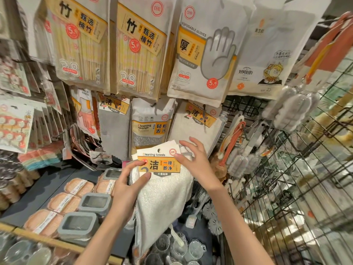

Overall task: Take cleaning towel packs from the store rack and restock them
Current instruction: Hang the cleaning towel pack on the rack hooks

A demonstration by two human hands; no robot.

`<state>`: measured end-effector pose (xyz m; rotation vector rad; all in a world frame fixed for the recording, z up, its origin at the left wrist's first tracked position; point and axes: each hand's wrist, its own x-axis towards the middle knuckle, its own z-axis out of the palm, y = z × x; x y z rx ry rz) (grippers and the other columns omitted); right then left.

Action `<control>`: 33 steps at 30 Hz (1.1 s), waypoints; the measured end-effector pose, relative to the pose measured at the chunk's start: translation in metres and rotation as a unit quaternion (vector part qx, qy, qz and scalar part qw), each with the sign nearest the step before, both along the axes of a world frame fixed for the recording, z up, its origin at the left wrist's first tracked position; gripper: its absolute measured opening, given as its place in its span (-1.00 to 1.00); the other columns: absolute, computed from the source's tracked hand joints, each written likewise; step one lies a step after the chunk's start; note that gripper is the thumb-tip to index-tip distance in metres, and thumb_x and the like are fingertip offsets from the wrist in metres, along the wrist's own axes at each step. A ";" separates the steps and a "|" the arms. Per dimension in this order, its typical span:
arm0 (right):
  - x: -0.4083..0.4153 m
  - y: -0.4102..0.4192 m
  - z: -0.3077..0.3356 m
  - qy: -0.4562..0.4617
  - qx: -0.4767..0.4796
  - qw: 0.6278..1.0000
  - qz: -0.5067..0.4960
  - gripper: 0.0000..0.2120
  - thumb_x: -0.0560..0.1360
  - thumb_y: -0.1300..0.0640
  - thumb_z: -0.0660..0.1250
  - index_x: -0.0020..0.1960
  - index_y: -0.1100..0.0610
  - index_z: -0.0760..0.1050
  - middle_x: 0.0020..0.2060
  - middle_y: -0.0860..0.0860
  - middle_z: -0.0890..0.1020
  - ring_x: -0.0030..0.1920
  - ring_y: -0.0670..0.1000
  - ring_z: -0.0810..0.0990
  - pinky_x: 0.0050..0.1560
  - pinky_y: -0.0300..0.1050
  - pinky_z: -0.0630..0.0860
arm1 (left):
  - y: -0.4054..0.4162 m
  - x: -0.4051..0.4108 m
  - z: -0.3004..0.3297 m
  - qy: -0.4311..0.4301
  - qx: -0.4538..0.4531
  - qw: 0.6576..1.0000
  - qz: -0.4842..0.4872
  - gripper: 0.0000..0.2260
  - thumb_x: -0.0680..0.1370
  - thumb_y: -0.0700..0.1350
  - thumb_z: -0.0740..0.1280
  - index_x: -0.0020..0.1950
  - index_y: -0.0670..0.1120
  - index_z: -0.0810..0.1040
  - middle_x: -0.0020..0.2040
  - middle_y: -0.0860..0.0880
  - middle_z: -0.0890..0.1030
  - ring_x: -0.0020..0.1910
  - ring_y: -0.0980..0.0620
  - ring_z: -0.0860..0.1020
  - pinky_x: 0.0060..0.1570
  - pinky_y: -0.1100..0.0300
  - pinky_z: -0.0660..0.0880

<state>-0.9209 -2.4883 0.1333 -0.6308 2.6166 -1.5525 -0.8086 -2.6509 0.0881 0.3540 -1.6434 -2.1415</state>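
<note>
A stack of white cleaning towel packs [164,197] with orange-and-white header cards sits in front of the rack at centre. My left hand [129,180] grips the stack's left edge, thumb across the orange label. My right hand [194,159] touches the top right of the header cards, thumb on the front card and fingers spread behind. More cleaning towel packs [198,123] hang on a hook just behind, up and to the right. Grey cleaning towel packs [114,129] hang further left.
Cleaning sponge packs [150,123] hang between the towel hooks. Chopstick packs [137,46] and disposable glove packs [204,54] hang above. A wire grid rack [298,184] with brushes stands to the right. Grey boxes [80,224] and sponges lie on the shelf below left.
</note>
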 end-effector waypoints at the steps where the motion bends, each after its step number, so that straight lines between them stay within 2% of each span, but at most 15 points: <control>1: 0.003 -0.002 -0.002 -0.008 0.007 1.000 0.002 -0.55 0.45 0.02 0.40 0.31 -0.07 0.42 0.38 -0.11 0.22 0.43 -0.08 0.16 0.40 -0.18 0.14 | 0.000 0.000 0.000 0.005 -0.001 1.000 0.000 -0.70 0.27 -0.02 0.52 -0.02 0.14 0.62 0.15 0.09 0.59 0.21 -0.03 0.54 0.24 -0.19 0.44; 4: 0.009 -0.006 -0.004 -0.012 0.009 1.000 0.001 -0.52 0.46 0.09 0.41 0.35 -0.06 0.39 0.36 -0.06 0.25 0.39 -0.11 0.21 0.39 -0.26 0.21 | 0.001 -0.001 -0.004 0.014 0.002 1.000 0.002 -0.72 0.38 -0.21 0.51 -0.07 0.16 0.63 0.06 0.20 0.61 0.18 0.04 0.54 0.22 -0.10 0.47; 6: 0.013 -0.006 -0.005 -0.012 0.003 1.000 -0.002 -0.48 0.45 0.12 0.42 0.36 -0.07 0.38 0.34 -0.06 0.26 0.31 -0.17 0.24 0.22 -0.55 0.21 | 0.001 -0.001 -0.006 0.019 0.014 1.000 -0.006 -0.71 0.44 -0.29 0.44 -0.06 0.13 0.63 0.08 0.18 0.60 0.18 0.06 0.55 0.20 0.00 0.48; 7: 0.015 -0.007 -0.006 -0.012 0.001 1.000 -0.004 -0.46 0.43 0.13 0.43 0.36 -0.08 0.37 0.33 -0.07 0.26 0.29 -0.19 0.24 0.14 -0.63 0.17 | 0.001 -0.001 -0.006 0.020 0.015 1.000 -0.007 -0.72 0.45 -0.29 0.43 -0.04 0.11 0.62 0.09 0.18 0.60 0.18 0.10 0.55 0.17 0.05 0.48; 10: 0.022 -0.008 -0.006 -0.004 -0.017 1.000 -0.021 -0.42 0.37 0.19 0.49 0.31 -0.10 0.39 0.30 -0.10 0.24 0.27 -0.20 0.26 0.19 -0.52 0.15 | 0.002 -0.001 -0.006 0.030 0.013 0.999 0.003 -0.73 0.46 -0.32 0.40 -0.01 0.05 0.60 0.09 0.17 0.59 0.06 0.27 0.57 0.00 0.29 0.49; 12: 0.025 -0.010 -0.007 0.007 -0.039 0.999 -0.038 -0.42 0.32 0.25 0.51 0.21 -0.16 0.40 0.21 -0.10 0.25 0.20 -0.23 0.31 0.14 -0.61 0.14 | 0.002 -0.001 -0.008 0.035 0.005 0.999 0.005 -0.72 0.47 -0.32 0.40 0.00 0.05 0.60 0.11 0.13 0.58 0.05 0.28 0.57 -0.07 0.38 0.49; 13: 0.027 -0.011 -0.007 0.008 -0.047 0.998 -0.044 -0.42 0.31 0.27 0.52 0.16 -0.18 0.39 0.17 -0.09 0.27 0.16 -0.25 0.33 0.09 -0.65 0.16 | 0.001 -0.001 -0.009 0.035 -0.001 0.999 0.005 -0.71 0.47 -0.31 0.40 0.00 0.09 0.61 0.11 0.12 0.59 0.10 0.23 0.56 -0.03 0.34 0.50; 15: 0.030 -0.013 -0.006 0.001 -0.057 0.997 -0.050 -0.42 0.30 0.32 0.51 0.09 -0.18 0.37 0.10 -0.07 0.35 0.11 -0.25 0.38 -0.01 -0.64 0.26 | -0.001 -0.002 -0.012 0.029 -0.013 0.999 0.000 -0.69 0.47 -0.28 0.42 0.02 0.15 0.61 0.13 0.13 0.60 0.17 0.13 0.55 0.15 0.13 0.50; 18: 0.031 -0.013 -0.004 -0.019 -0.081 0.995 -0.047 -0.49 0.32 0.38 0.47 0.07 -0.07 0.37 0.04 0.04 0.49 -0.04 -0.31 0.45 -0.21 -0.56 0.37 | -0.003 -0.003 -0.013 0.012 -0.024 1.000 -0.016 -0.65 0.46 -0.19 0.44 0.13 0.20 0.58 0.21 0.13 0.58 0.26 0.08 0.51 0.29 -0.08 0.42; 22: 0.028 -0.008 0.003 -0.027 -0.086 0.995 -0.035 -0.55 0.38 0.37 0.42 0.06 -0.06 0.34 0.02 0.12 0.53 -0.09 -0.27 0.46 -0.26 -0.51 0.39 | -0.003 -0.003 -0.008 0.011 -0.003 0.998 -0.057 -0.44 0.36 -0.01 0.55 0.27 0.35 0.46 0.32 0.08 0.53 0.34 0.02 0.46 0.33 -0.13 0.37; 24: 0.024 -0.004 0.006 -0.026 -0.078 0.996 -0.033 -0.55 0.40 0.35 0.41 0.03 -0.09 0.32 0.01 0.11 0.52 -0.08 -0.24 0.45 -0.26 -0.49 0.41 | -0.003 -0.003 -0.007 0.010 0.016 0.998 -0.057 -0.39 0.34 -0.04 0.56 0.25 0.42 0.43 0.31 0.10 0.54 0.30 0.04 0.49 0.31 -0.12 0.40; 26: 0.020 0.000 0.007 -0.033 -0.076 0.996 -0.035 -0.56 0.41 0.34 0.40 0.07 -0.07 0.30 0.00 0.08 0.50 -0.05 -0.22 0.46 -0.25 -0.44 0.46 | -0.005 -0.004 -0.009 0.009 0.009 0.998 -0.057 -0.40 0.34 0.00 0.56 0.27 0.40 0.44 0.30 0.14 0.54 0.30 0.05 0.50 0.30 -0.12 0.41; 30: 0.015 0.005 0.010 -0.037 -0.080 0.996 -0.028 -0.57 0.44 0.34 0.38 0.12 -0.01 0.28 -0.07 0.02 0.49 -0.05 -0.18 0.48 -0.23 -0.37 0.51 | -0.008 -0.006 -0.012 -0.001 0.017 0.997 -0.072 -0.36 0.22 0.22 0.54 0.29 0.36 0.45 0.36 0.12 0.49 0.33 -0.05 0.46 0.31 -0.19 0.36; 33: 0.012 0.008 0.014 -0.049 -0.095 0.994 -0.015 -0.61 0.46 0.36 0.36 0.11 0.05 0.25 -0.06 0.09 0.54 -0.07 -0.17 0.54 -0.25 -0.34 0.53 | -0.009 -0.007 -0.014 0.001 0.032 0.997 -0.075 -0.40 0.23 0.23 0.52 0.26 0.33 0.49 0.34 0.09 0.51 0.33 -0.07 0.47 0.32 -0.20 0.36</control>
